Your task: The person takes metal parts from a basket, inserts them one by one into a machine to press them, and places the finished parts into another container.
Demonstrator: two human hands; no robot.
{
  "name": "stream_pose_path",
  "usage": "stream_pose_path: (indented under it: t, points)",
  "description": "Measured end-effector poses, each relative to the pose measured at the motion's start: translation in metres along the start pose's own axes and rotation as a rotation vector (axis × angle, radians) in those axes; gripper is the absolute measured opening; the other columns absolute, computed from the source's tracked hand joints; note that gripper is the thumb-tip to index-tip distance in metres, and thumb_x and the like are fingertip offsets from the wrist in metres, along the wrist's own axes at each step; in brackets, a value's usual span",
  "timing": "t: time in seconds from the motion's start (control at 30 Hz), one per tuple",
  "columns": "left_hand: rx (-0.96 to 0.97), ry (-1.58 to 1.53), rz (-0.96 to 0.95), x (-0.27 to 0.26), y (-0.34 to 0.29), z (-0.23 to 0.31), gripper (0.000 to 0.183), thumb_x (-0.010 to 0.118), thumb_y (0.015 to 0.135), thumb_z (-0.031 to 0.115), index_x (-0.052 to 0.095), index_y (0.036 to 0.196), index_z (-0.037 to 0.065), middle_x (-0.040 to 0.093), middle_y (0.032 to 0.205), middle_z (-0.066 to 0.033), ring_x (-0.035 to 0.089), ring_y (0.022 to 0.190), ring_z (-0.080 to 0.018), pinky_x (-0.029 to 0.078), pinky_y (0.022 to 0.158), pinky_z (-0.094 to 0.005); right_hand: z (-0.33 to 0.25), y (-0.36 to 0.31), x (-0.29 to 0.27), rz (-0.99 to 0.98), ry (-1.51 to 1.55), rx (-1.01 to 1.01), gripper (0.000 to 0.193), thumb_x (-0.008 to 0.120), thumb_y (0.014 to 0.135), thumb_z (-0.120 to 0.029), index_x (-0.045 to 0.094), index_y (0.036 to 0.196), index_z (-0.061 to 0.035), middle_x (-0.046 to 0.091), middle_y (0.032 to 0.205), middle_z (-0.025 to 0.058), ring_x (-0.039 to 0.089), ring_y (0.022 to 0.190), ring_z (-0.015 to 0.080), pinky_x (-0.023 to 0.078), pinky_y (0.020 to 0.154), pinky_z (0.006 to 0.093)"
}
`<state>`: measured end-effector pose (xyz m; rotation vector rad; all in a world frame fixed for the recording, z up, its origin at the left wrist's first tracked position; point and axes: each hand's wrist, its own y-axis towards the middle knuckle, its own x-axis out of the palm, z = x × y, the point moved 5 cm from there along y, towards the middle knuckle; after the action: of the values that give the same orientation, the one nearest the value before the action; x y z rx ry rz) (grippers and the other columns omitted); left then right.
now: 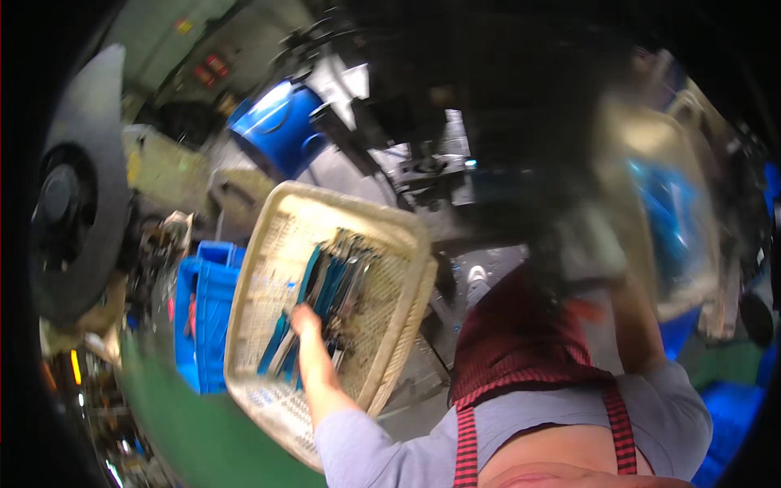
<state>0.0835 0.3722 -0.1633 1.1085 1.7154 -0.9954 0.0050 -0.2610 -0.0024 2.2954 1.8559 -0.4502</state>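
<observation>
My left hand (pixel 305 319) reaches into a cream plastic basket (pixel 248 285) on the left. Its fingers are curled at a row of long, flat strips (pixel 332 281), some teal-blue and some metallic grey, and seem to grip one. The strips lie side by side, slanting across the basket. On the right, my right hand (pixel 590 244) is a pale smear beside dark machinery. Motion blur hides its fingers and anything in them. Near it stands another pale basket (pixel 701 220) with bright blue, shiny contents (pixel 667 207).
Dark machinery (pixel 521 106) fills the upper middle. Behind the left basket is a blue drum (pixel 281 130); a blue crate (pixel 210 325) stands left of it. A large grey fan-like disc (pixel 77 195) is at far left. The floor (pixel 175 415) is green.
</observation>
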Motion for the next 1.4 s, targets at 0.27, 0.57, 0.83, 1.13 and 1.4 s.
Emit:
stream_pose_path:
  t: [0.27,0.57,0.83,1.13,1.4]
  points:
    - [0.299,-0.616,0.233,-0.116,-0.035,0.003,0.043,0.07,0.06,0.022,0.055,0.095,0.004,0.058,0.091,-0.0179,0.054,0.085,-0.034,0.043,0.076,-0.0383,0.058,0.101,-0.029,0.439,-0.854,0.132,0.026,0.056,0.067,-0.031,0.06,0.082,-0.0102,0.06,0.074,0.016,0.059,0.072,0.0333,0.047,0.066,0.0408]
    - [0.156,-1.635,0.207,-0.239,-0.079,-0.047,0.031,0.06,0.079,0.021,0.045,0.104,0.009,0.054,0.074,-0.0011,0.04,0.046,-0.0022,0.027,0.035,-0.0151,0.124,-0.081,-0.262,0.844,-0.91,0.22,0.026,0.044,0.077,-0.025,0.06,0.072,-0.0048,0.058,0.076,0.0207,0.057,0.074,0.035,0.046,0.068,0.0399]
    - [0.278,-2.038,-0.423,-0.259,-0.132,0.201,0.038,0.045,0.086,0.026,0.035,0.117,0.005,0.045,0.106,-0.0095,0.056,0.08,-0.022,0.048,0.07,-0.0306,-0.019,-0.107,-0.057,0.017,-0.85,-0.306,0.025,0.051,0.072,-0.02,0.051,0.095,-0.0098,0.056,0.067,0.0151,0.057,0.057,0.0294,0.046,0.051,0.0414]
    - [0.06,-2.347,-0.665,-0.212,-0.089,0.377,0.022,0.046,0.086,0.022,0.043,0.095,0.002,0.052,0.085,-0.0137,0.056,0.074,-0.0268,0.049,0.072,-0.0408,-0.033,-0.149,0.035,-0.361,-0.668,-0.783,0.026,0.06,0.068,-0.04,0.053,0.07,-0.0145,0.045,0.054,0.0029,0.048,0.045,0.021,0.035,0.041,0.0336]
    - [0.412,-2.616,-1.261,-0.213,-0.08,0.434,0.023,0.045,0.078,0.005,0.039,0.099,-0.002,0.042,0.11,-0.0206,0.045,0.104,-0.0357,0.041,0.083,-0.0462,-0.057,-0.13,0.031,-0.098,-0.694,-0.954,0.024,0.063,0.065,-0.035,0.05,0.066,-0.0155,0.042,0.05,0.0014,0.045,0.041,0.0179,0.033,0.038,0.0312]
